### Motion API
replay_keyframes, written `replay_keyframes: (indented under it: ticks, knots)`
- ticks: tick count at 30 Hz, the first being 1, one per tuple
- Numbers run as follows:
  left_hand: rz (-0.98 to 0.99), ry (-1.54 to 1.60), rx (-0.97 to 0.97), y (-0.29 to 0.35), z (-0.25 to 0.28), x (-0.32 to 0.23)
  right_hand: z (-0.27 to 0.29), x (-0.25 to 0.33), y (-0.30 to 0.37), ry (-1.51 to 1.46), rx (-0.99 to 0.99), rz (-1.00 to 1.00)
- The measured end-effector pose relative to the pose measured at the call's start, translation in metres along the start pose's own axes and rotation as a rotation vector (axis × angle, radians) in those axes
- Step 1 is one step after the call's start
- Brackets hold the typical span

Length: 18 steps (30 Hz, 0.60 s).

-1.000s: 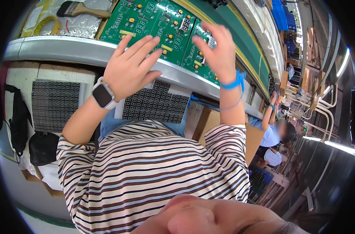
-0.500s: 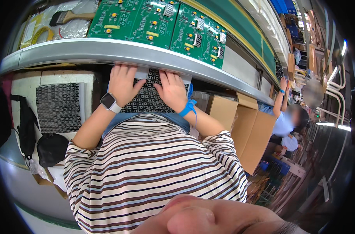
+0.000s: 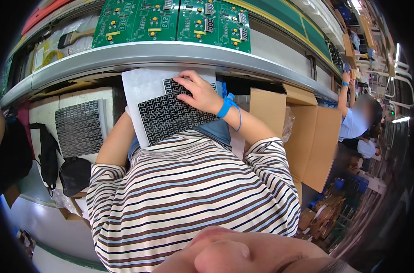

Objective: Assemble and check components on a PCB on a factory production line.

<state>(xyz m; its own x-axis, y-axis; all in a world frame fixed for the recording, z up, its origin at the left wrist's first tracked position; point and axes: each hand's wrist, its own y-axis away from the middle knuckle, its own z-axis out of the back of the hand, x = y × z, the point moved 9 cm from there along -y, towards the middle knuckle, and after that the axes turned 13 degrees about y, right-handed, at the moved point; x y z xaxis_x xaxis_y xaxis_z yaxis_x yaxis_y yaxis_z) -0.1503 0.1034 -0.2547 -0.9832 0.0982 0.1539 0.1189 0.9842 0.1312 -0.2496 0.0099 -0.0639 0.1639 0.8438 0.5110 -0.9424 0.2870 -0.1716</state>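
A white foam sheet rests tilted over my lap, bearing rows of black seven-segment displays. My right hand lies over the upper right of these rows, palm down. Its bent fingers and thumb touch the displays, with a gap between them and nothing plainly gripped. The left forearm reaches under the sheet's left side, so my left hand is hidden there. Green circuit boards with orange buttons and some white-framed displays sit beyond the metal rail.
The grey metal rail crosses in front of me. At left, another display stack rests on a white foam block beside a black pouch. An open cardboard box stands at right. A brush lies beyond the rail. A co-worker sits farther right.
The display sheet has come out from under the rail toward me and turned askew. My left hand has left its top and gone beneath it; the right hand's fingers have bent.
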Motion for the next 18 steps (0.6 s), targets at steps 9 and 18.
replay_keyframes:
  ticks: [9, 18]
  knots:
    - [-0.014, -0.226, -0.169, 0.004, -0.017, 0.008, 0.000, -0.005, -0.004, -0.078, 0.208, 0.024]
    - [-0.086, -0.395, -0.311, 0.035, -0.027, -0.005, 0.001, 0.005, -0.003, 0.105, 0.005, 0.078]
